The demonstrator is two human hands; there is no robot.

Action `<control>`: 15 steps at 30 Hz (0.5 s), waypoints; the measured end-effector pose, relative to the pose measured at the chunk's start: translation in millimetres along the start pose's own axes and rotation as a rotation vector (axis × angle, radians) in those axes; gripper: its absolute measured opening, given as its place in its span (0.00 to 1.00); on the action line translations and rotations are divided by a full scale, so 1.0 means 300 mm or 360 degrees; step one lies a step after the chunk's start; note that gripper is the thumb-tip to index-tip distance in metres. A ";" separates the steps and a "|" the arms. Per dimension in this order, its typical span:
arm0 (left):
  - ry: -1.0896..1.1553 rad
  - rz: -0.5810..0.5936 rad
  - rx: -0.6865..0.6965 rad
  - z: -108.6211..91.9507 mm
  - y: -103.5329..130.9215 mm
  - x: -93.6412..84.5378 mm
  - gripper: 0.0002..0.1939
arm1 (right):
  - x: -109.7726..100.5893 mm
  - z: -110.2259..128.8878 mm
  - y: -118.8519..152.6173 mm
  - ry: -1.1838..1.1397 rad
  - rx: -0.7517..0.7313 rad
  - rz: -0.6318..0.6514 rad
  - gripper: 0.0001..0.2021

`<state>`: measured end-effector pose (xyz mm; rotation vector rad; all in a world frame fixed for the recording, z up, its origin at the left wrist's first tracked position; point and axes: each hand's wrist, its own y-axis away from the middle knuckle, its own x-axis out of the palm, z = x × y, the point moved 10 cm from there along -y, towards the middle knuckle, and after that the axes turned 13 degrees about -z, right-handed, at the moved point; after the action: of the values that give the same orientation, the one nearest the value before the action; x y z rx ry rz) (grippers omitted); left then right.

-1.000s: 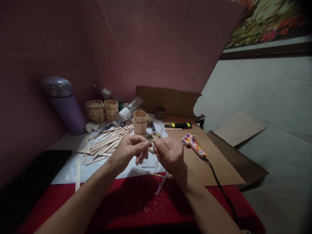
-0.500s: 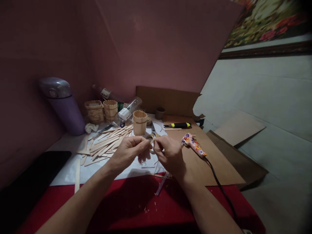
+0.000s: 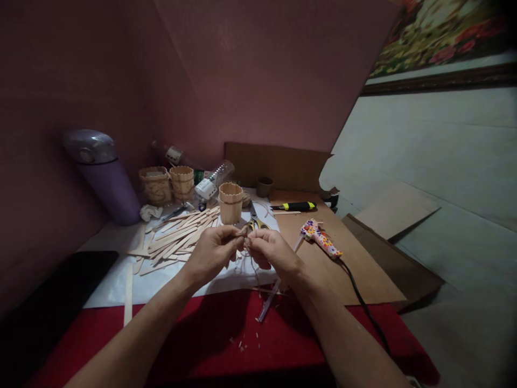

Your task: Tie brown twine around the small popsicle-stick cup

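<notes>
Fingertip to fingertip, my left hand (image 3: 212,252) and my right hand (image 3: 274,252) are closed in a pinch on a thin piece of twine (image 3: 254,265). Its loose end hangs below the fingers; the part between the fingertips is mostly hidden. Just beyond my hands stands a small cup of wooden sticks (image 3: 231,207) with a band round its upper part. Scissors (image 3: 255,218) with gold-coloured handles lie behind my fingers, partly covered. A twine ball (image 3: 246,198) sits behind the cup. Below my right hand lies a clear glue stick (image 3: 267,307).
Wooden craft sticks (image 3: 177,240) lie heaped on white paper at the left. Behind them are two stick cups (image 3: 181,184), clear plastic bottles (image 3: 214,180) and a purple flask (image 3: 109,183). A flowered glue gun (image 3: 321,240) and a utility knife (image 3: 297,206) rest on cardboard (image 3: 355,280).
My right hand has turned and opened out from a tighter curl, its fingertips now meeting the left ones. More of the scissors and the glue stick shows.
</notes>
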<state>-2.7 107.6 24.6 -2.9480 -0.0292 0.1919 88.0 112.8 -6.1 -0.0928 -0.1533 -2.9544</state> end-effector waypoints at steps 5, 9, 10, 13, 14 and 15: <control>-0.0035 0.0012 -0.0033 -0.003 0.004 0.004 0.10 | -0.003 0.005 0.000 0.0057 -0.0005 0.0019 0.07; -0.0112 -0.0008 0.0034 -0.023 0.002 0.001 0.09 | -0.009 0.009 -0.007 0.0165 -0.0049 -0.0005 0.06; -0.0143 -0.0017 0.0060 -0.024 0.000 -0.001 0.09 | -0.011 0.008 -0.009 0.0194 -0.0062 -0.0007 0.06; -0.0251 -0.0048 0.0147 -0.022 -0.009 -0.009 0.06 | -0.015 0.001 -0.018 0.0304 -0.0123 -0.0006 0.06; -0.0286 -0.0053 0.0173 -0.019 -0.012 -0.010 0.06 | -0.017 0.000 -0.021 0.0350 -0.0154 -0.0007 0.06; -0.0315 -0.0052 0.0191 -0.016 -0.014 -0.011 0.06 | -0.019 -0.001 -0.022 0.0407 -0.0185 -0.0009 0.06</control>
<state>-5.2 110.7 30.6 -2.7959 -0.0898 0.4631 92.4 120.2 -7.5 0.2688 0.0536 -2.9450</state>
